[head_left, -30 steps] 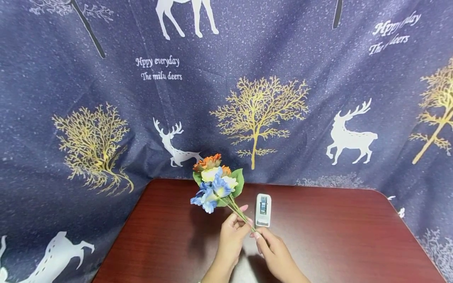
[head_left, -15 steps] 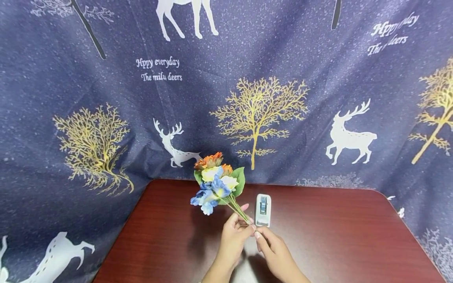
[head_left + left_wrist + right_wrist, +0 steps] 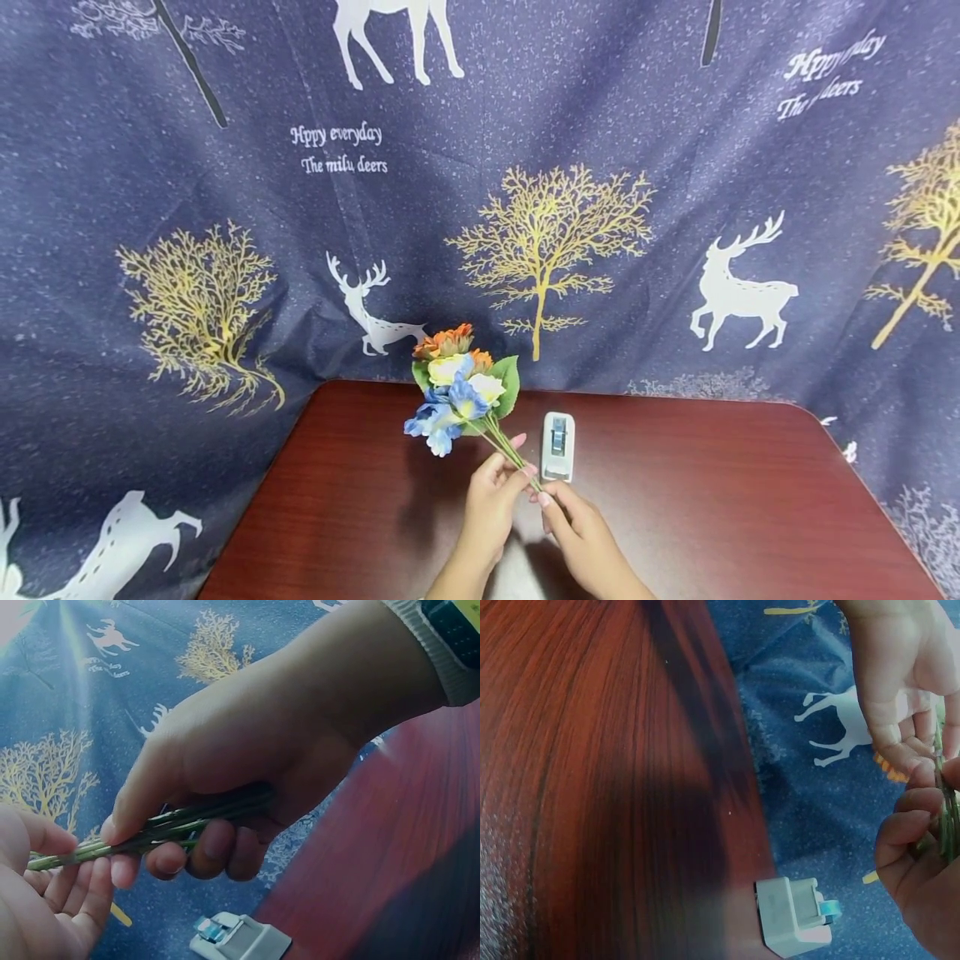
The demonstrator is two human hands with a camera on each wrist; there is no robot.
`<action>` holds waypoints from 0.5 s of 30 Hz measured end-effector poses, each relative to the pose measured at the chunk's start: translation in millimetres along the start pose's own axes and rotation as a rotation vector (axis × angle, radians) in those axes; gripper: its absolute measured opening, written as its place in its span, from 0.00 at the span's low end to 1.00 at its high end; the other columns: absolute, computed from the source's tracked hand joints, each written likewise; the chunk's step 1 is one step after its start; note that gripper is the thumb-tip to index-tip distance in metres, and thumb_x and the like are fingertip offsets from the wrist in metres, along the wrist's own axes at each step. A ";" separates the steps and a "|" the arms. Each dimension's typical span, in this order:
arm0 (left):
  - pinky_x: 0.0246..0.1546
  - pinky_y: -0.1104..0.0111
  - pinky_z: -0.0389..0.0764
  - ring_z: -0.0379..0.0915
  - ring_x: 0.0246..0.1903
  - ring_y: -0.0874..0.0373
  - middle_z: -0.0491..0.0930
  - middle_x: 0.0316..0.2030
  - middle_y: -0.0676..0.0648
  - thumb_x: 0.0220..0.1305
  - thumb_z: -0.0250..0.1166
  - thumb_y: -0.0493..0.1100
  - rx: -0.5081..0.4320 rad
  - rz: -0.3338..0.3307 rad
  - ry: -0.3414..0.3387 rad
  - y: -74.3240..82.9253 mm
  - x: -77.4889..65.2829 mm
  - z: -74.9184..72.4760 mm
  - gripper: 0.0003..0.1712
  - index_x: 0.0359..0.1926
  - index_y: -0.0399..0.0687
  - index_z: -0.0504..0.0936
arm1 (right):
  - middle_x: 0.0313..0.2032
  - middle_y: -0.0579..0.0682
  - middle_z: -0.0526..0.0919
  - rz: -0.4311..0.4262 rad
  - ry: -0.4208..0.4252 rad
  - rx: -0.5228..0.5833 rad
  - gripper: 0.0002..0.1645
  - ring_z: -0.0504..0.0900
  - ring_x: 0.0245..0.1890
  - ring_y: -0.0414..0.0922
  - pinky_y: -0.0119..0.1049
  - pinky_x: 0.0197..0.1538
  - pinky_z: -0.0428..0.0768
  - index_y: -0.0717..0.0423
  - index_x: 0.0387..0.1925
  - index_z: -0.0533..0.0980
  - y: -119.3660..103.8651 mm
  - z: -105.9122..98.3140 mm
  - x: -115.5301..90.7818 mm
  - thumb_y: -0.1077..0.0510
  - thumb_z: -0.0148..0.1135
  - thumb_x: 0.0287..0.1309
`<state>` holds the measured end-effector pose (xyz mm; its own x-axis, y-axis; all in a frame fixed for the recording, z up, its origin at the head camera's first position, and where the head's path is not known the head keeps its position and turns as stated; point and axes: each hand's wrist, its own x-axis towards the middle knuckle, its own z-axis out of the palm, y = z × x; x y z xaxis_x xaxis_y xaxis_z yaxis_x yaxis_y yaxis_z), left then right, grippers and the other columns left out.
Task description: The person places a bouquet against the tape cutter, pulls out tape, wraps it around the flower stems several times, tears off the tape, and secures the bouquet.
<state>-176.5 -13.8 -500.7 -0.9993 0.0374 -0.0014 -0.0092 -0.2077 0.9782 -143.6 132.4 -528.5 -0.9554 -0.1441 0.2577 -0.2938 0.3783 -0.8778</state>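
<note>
A small bouquet of orange, cream and blue flowers with green leaves is held over the table, blooms toward the upper left. My left hand grips the bundled green stems, its thumb on top and its fingers curled beneath. At the lower stem ends, my right hand pinches with thumb and fingertips, close to the left thumb. Just beyond the hands, a white tape dispenser with a blue part on top lies on the table. In the right wrist view the blooms are out of sight.
The dark red wooden table has rounded far corners. A blue cloth printed with white deer and golden trees hangs behind it. The dispenser also shows near the bottom of the right wrist view.
My left thumb shifts toward the stem ends by half a second ago, then back, baring the ends again. The blooms move slightly right; the dispenser stays put.
</note>
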 end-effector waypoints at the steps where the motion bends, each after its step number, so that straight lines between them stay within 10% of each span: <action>1: 0.50 0.72 0.77 0.80 0.37 0.61 0.84 0.37 0.42 0.62 0.68 0.35 0.003 0.000 0.002 -0.5 0.4 -0.6 0.26 0.62 0.39 0.79 | 0.19 0.44 0.74 0.003 -0.003 0.005 0.08 0.68 0.20 0.29 0.27 0.27 0.70 0.39 0.39 0.77 -0.1 0.0 0.0 0.56 0.53 0.74; 15: 0.40 0.73 0.82 0.80 0.31 0.62 0.81 0.33 0.38 0.60 0.69 0.32 0.028 0.034 -0.029 -0.5 1.6 -6.1 0.23 0.58 0.39 0.79 | 0.22 0.55 0.79 0.075 -0.101 0.056 0.09 0.72 0.18 0.31 0.28 0.25 0.74 0.41 0.41 0.77 3.0 1.0 0.2 0.53 0.50 0.77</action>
<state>-178.3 -19.6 -502.5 -0.9975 0.0596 0.0376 0.0262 -0.1816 0.9830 -144.6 132.6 -531.5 -0.9660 -0.2095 0.1514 -0.2172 0.3406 -0.9148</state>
